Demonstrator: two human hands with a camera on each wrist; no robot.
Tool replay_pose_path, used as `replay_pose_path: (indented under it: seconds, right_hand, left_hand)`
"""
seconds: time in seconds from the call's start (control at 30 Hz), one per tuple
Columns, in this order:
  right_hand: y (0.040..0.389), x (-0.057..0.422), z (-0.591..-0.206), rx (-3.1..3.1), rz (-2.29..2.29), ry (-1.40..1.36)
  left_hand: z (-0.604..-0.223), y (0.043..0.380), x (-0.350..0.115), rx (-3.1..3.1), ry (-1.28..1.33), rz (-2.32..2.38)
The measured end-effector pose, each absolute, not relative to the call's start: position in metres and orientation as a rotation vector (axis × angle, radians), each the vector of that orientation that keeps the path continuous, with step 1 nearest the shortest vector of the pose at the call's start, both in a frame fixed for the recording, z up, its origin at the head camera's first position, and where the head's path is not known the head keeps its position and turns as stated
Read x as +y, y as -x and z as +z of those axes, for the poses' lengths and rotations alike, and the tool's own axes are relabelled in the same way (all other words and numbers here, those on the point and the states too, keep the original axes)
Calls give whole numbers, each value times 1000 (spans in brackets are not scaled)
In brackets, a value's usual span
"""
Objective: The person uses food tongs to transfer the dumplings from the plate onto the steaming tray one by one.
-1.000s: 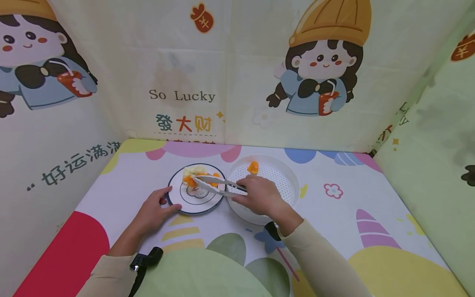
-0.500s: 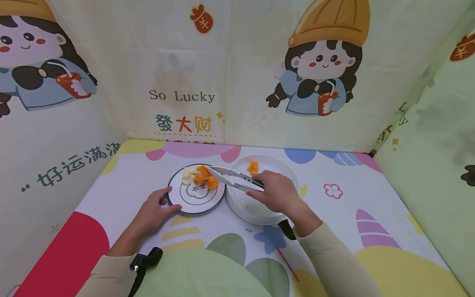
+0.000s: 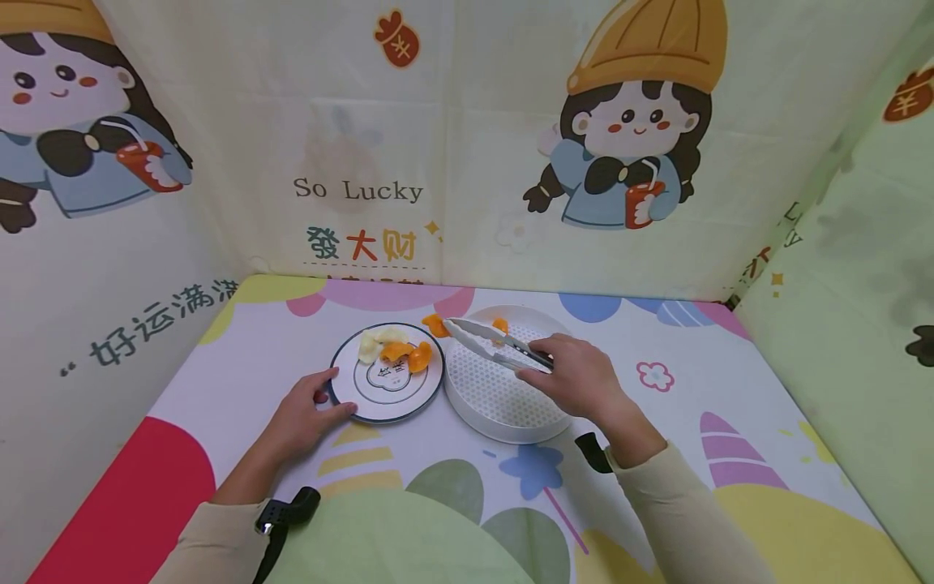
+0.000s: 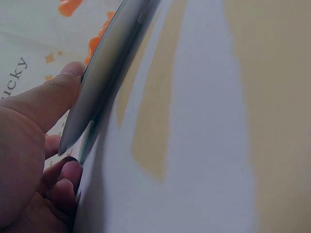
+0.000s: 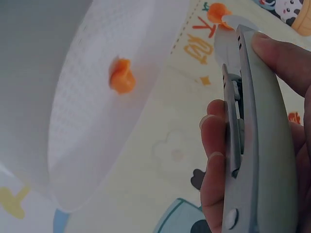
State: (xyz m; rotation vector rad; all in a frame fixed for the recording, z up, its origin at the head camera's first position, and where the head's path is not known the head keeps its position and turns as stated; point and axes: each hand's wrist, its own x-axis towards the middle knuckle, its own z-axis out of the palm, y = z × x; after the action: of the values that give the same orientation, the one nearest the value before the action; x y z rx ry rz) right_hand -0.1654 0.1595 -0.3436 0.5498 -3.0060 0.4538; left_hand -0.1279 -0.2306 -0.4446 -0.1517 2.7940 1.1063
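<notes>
My left hand [image 3: 302, 418] holds the rim of a round white plate [image 3: 387, 401] with a dark blue edge; thumb and fingers are at the edge in the left wrist view. On the plate lie pale yellow pieces [image 3: 374, 342] and glossy orange pieces [image 3: 419, 357]. My right hand [image 3: 584, 377] grips metal tongs [image 3: 529, 350] with grey handles above a round white perforated tray [image 3: 492, 397]. An orange lump [image 3: 435, 325] is at the tongs' tips, over the gap between plate and tray. Another orange lump [image 5: 122, 77] lies in the tray, partly hidden by the tongs in the head view.
Plate and tray stand side by side on a table with a colourful printed cloth [image 3: 635, 487]. Printed fabric walls [image 3: 481, 146] enclose the table at the back and both sides. A black wrist strap [image 3: 280, 515] is on the left sleeve.
The tongs have moved right and slightly back from the plate, carrying an orange lump off the pile towards the tray. My left hand and the plate have stayed put.
</notes>
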Motion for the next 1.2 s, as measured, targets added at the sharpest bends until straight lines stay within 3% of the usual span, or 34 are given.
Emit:
replay_pose_path:
  seconds: [1.2]
  right_hand:
    - [179, 237, -366, -3094, 503, -192]
  left_hand:
    - [-448, 129, -231, 2798, 157, 1128]
